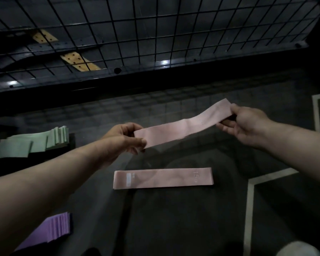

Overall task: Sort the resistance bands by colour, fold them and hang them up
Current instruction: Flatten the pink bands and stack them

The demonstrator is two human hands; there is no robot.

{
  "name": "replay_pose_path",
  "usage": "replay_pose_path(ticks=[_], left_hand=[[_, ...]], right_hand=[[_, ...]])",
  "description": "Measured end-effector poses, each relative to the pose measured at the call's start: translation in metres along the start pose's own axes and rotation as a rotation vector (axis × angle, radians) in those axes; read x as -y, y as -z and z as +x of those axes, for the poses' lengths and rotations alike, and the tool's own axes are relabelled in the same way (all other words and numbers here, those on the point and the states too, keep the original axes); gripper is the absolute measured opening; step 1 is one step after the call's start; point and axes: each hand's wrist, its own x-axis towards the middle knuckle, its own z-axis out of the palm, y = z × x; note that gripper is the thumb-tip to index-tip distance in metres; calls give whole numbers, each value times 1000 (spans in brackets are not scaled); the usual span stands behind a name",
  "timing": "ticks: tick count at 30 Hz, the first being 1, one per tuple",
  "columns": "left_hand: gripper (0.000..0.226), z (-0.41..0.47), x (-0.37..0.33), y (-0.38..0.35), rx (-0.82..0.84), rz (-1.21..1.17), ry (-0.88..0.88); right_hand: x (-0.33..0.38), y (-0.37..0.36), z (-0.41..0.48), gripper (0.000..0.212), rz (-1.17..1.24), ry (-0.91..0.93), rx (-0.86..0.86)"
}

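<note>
Far left, a fanned pile of green bands (26, 143) lies on a raised edge, and a stack of purple bands (52, 231) sits at the near left, so two colours look sorted. The left hand (124, 137) pinches the near-left end of a pink band (183, 126) between thumb and curled fingers. The band hangs in the air above the dark surface (174, 228), sagging a little in the middle. Below it a second pink band (163, 178) lies flat, apart from both hands. The right hand (246, 122) grips the far-right end of the held band, fingers curled under it.

The step in hand seems to be folding this band. To do it well, draw it taut enough to take out the sag, then bring the two ends together with the long edges lined up, so that the fold comes out square. Pinching at the corners would help (a mid-edge grip lets the layers slide).

For room, the middle of the surface is open, but the green pile's edge is close to the left forearm. The wire grid (155, 34) rises at the far side — probably the hanging place. White strips (249, 200) mark the surface on the right.
</note>
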Motion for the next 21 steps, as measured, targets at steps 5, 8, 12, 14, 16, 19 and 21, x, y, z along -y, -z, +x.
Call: replay_pose_path(ticks=[5,8,12,14,16,19,21], left_hand=[[41,-1,5,-1,-39,57,15],[37,1,9,-7,-67,171,32],[36,5,17,-17,-66,322,73],[37,5,18,-20,-51,351,77],[38,3,16,-22,-31,359,69],[38,0,12,-23,10,321,49],[38,-2,11,-24,38,287,24]], right_hand=[[-19,4,3,20,-75,-76,1],[-41,6,9,23,-394,-77,-72],[-68,-7,5,31,-984,233,-16],[-77,-27,-3,24,-1122,311,183],[-87,-44,-7,33,-1260,309,253],[-102,-61,-5,52,-1318,280,178],[-109,-68,-4,61,-1286,262,137]])
